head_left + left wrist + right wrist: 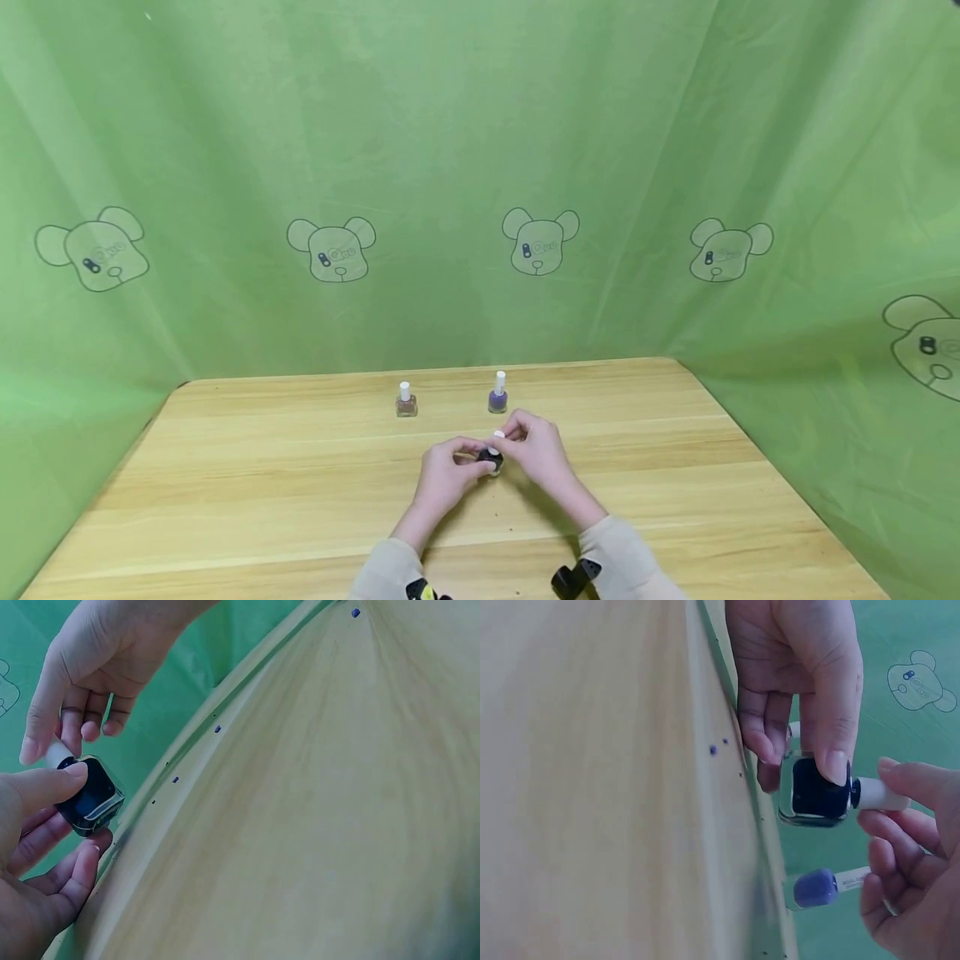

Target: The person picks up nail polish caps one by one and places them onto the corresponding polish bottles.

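A square glass bottle of very dark nail polish (817, 796) is held over the middle of the table. My left hand (442, 477) grips its glass body, the thumb lying across one flat face. At the white cap (883, 795), my right hand (542, 452) pinches with thumb and fingertips. The cap sits at the bottle's neck; whether it is tight or loose I cannot tell. Behind the hands, a purple nail polish bottle (497, 402) with a tall white cap stands upright. Farther left stands a brownish-pink nail polish bottle (406, 407), also white-capped.
The wooden table (262, 483) carries several small dark purple specks (217, 729). A green curtain (450, 150) with bear-head outlines hangs along the back and sides. Near the right sleeve is a black wrist device (573, 578).
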Action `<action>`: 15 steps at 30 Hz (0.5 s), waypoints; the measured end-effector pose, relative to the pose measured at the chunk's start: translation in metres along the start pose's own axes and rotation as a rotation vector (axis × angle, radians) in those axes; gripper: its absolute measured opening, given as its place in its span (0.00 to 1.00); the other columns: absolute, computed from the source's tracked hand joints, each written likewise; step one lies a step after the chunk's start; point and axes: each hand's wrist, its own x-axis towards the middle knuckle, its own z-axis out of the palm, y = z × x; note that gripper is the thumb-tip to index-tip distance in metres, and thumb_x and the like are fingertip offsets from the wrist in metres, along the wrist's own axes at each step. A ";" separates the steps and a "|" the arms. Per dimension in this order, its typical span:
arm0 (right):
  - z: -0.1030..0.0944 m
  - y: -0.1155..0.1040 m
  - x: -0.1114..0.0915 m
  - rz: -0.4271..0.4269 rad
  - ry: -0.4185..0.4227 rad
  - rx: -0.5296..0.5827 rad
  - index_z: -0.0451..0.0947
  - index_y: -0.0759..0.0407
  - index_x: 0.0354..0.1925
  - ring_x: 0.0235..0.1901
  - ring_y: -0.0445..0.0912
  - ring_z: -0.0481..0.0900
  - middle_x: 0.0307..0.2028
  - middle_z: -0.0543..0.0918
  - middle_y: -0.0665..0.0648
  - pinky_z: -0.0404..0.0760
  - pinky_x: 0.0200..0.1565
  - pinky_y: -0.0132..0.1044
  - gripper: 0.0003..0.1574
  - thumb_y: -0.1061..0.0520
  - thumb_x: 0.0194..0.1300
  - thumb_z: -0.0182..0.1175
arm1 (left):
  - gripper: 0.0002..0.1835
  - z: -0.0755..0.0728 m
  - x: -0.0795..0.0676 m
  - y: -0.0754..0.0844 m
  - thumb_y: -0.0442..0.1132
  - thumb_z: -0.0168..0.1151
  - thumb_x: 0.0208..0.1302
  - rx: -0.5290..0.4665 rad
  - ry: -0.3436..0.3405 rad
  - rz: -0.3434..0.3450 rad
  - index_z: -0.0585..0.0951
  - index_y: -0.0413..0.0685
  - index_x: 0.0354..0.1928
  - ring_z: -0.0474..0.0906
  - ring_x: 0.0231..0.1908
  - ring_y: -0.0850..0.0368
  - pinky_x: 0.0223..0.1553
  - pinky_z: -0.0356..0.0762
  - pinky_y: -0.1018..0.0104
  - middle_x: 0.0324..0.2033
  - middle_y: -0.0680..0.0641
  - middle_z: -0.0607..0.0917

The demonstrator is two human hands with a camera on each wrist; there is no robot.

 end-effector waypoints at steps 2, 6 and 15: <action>0.000 0.001 0.001 -0.002 -0.015 0.003 0.80 0.57 0.30 0.27 0.38 0.77 0.26 0.85 0.51 0.78 0.33 0.28 0.11 0.56 0.52 0.73 | 0.16 0.000 0.000 0.000 0.39 0.75 0.52 -0.019 0.000 -0.020 0.85 0.40 0.42 0.86 0.34 0.56 0.34 0.83 0.74 0.40 0.39 0.87; -0.002 0.005 0.004 -0.007 -0.084 0.036 0.81 0.55 0.47 0.38 0.41 0.80 0.38 0.86 0.52 0.77 0.42 0.32 0.19 0.50 0.60 0.68 | 0.17 -0.001 0.000 0.001 0.39 0.74 0.53 -0.045 0.001 -0.038 0.84 0.39 0.43 0.87 0.36 0.53 0.35 0.84 0.71 0.42 0.38 0.87; -0.011 0.009 0.006 -0.063 -0.325 0.145 0.75 0.58 0.61 0.62 0.57 0.74 0.59 0.80 0.60 0.73 0.61 0.49 0.24 0.53 0.70 0.57 | 0.16 -0.001 0.000 0.002 0.38 0.74 0.53 -0.024 0.005 -0.038 0.85 0.40 0.43 0.86 0.36 0.54 0.36 0.83 0.71 0.42 0.39 0.87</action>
